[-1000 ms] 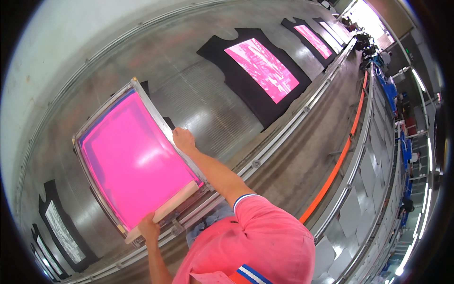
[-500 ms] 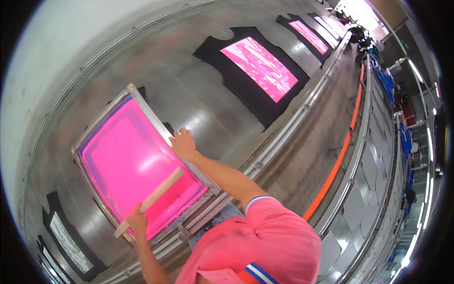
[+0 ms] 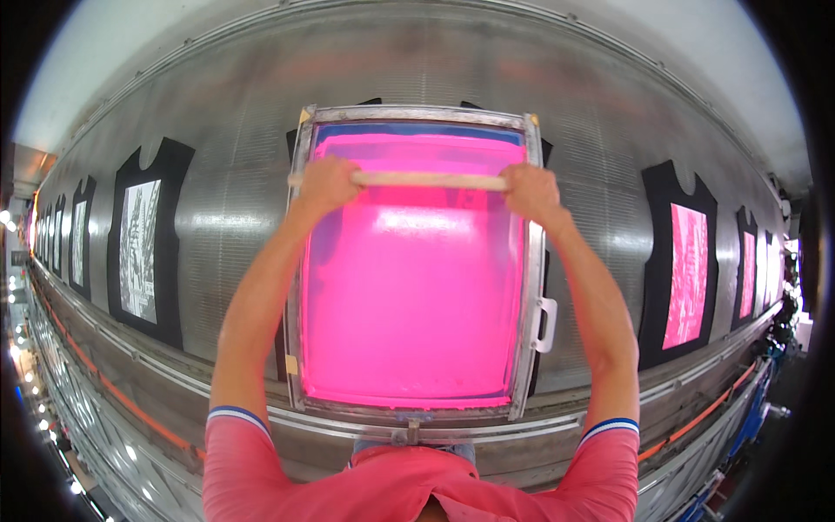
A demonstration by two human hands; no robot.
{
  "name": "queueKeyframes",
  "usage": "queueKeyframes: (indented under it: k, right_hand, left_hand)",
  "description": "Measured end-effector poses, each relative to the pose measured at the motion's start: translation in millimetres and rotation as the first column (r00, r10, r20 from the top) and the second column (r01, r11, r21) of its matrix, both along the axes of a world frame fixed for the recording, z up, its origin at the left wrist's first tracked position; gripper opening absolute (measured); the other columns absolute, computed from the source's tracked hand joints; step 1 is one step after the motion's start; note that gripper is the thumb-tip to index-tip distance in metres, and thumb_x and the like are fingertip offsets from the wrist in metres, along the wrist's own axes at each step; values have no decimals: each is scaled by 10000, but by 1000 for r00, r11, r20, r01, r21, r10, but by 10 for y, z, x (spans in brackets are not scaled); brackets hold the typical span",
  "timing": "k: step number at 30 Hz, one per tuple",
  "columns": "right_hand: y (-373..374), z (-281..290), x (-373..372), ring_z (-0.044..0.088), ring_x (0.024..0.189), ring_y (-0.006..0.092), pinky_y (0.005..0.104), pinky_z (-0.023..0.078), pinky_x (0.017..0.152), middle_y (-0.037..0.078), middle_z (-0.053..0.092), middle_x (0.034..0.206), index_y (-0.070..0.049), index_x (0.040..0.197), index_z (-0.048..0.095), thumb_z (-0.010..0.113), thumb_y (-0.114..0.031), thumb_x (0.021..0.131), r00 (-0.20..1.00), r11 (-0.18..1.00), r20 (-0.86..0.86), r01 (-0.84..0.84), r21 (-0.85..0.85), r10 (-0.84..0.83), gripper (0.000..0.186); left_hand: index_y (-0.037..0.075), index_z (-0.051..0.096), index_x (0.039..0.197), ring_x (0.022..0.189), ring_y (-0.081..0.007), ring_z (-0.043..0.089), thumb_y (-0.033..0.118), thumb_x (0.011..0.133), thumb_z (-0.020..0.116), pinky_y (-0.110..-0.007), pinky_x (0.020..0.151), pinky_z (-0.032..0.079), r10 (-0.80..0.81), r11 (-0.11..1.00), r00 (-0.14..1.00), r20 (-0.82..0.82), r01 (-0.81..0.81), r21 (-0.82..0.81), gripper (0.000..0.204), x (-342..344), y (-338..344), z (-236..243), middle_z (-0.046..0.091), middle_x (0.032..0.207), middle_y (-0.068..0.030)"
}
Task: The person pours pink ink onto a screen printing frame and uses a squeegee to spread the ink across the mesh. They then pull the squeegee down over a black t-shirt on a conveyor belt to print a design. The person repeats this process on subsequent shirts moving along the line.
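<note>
Here, the left hand (image 3: 326, 184) and right hand (image 3: 532, 191) gripped, fingers curled tight, a wooden squeegee (image 3: 426, 180) lying across the far end of the pink-inked screen frame (image 3: 532, 287) (flat on the long metal table (image 3: 226, 209)).

Long metal table (image 3: 217, 157) runs across. Black shirt with grey print (image 3: 143, 239) lies on it at left, more beyond. Black shirt with pink print (image 3: 683, 261) at right, more beyond. Orange strip (image 3: 113, 391) along near edge.
</note>
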State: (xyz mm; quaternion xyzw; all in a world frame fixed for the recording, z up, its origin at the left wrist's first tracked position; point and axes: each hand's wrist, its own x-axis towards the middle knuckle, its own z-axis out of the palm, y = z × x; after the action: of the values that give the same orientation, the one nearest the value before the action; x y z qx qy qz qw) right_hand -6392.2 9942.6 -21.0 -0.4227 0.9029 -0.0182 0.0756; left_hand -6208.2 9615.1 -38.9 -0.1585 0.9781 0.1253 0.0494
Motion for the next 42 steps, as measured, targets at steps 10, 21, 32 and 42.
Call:
queueKeyframes:
  k: [10, 21, 32, 42]
  right_hand:
    - [-408, -492, -584, 689, 910, 342, 468, 555, 782, 91, 706, 974, -131, 982, 722, 572, -120, 783, 994, 990, -104, 14, -139, -29, 250]
    - [484, -416, 1013, 649, 926, 279, 436, 541, 755, 54, 642, 951, -83, 985, 678, 601, -22, 707, 998, 989, 9, 59, -137, -58, 295]
    - [1880, -338, 3421, 632, 927, 309, 427, 539, 765, 83, 639, 964, -52, 956, 652, 641, 9, 655, 994, 979, 106, 48, -198, -27, 308]
    - [2336, -378, 4257, 605, 970, 303, 436, 483, 993, 93, 624, 1011, -29, 1175, 662, 632, 24, 717, 1000, 960, -17, -13, -279, 9, 462]
  left_hand:
    - [144, 789, 956, 780, -361, 707, 160, 689, 652, -462, 715, 570, 6, 974, 1000, -10, -8, -225, 301, -357, -567, -186, 723, 828, -164]
    - [146, 752, 1104, 876, -319, 709, 69, 668, 612, -424, 735, 570, -17, 994, 991, -135, 2, -111, 464, 1158, 297, -372, 736, 1021, -95]
    - [85, 735, 1108, 1018, -282, 699, -34, 645, 607, -396, 894, 569, -14, 1000, 984, -180, 10, -25, 495, 3605, 1731, -326, 727, 1132, -91]
    - [52, 695, 1123, 1044, -294, 670, -55, 619, 619, -411, 886, 546, -104, 990, 944, -314, 69, -120, 521, 4386, 2197, -367, 701, 1158, -90]
